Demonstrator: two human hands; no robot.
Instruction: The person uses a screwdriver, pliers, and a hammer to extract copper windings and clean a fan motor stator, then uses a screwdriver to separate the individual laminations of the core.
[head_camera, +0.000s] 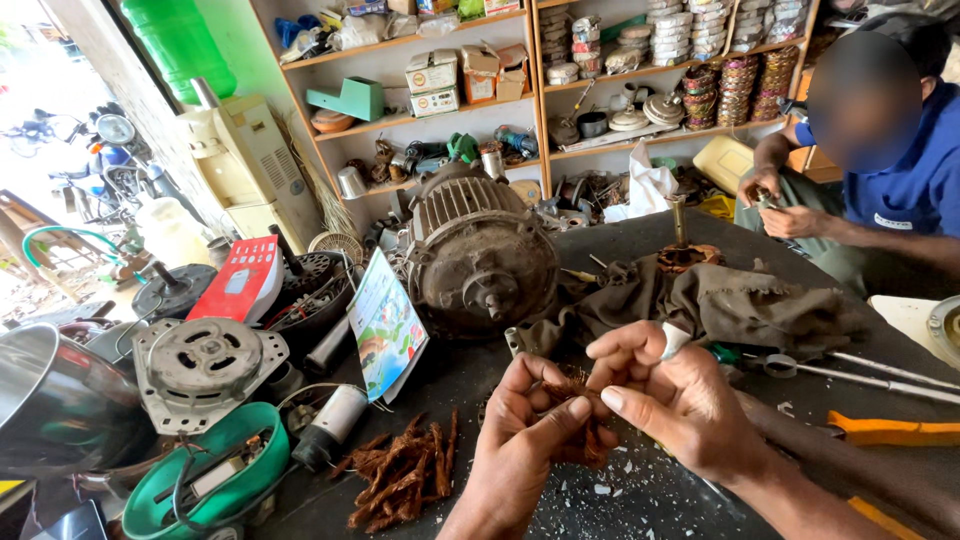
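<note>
My left hand (520, 440) and my right hand (670, 395) meet low in the middle of the view, both pinching a small tangle of reddish-brown copper wire (578, 388) between fingers and thumbs. A white band wraps one finger of my right hand. To the left of my hands a pile of cut copper wire bundles (400, 475) lies on the dark workbench (470, 375). Behind my hands stands a large dusty grey electric motor (480, 255), next to a crumpled dark cloth (720, 300).
Another person in a blue shirt (900, 170) sits at the far right, handling something small. A motor end cover (205, 360), green housing (200, 485), capacitor (330, 420), leaflet (385, 325), orange-handled tool (890, 430) and metal rods (870, 372) crowd the bench. Shelves of parts (560, 90) fill the back.
</note>
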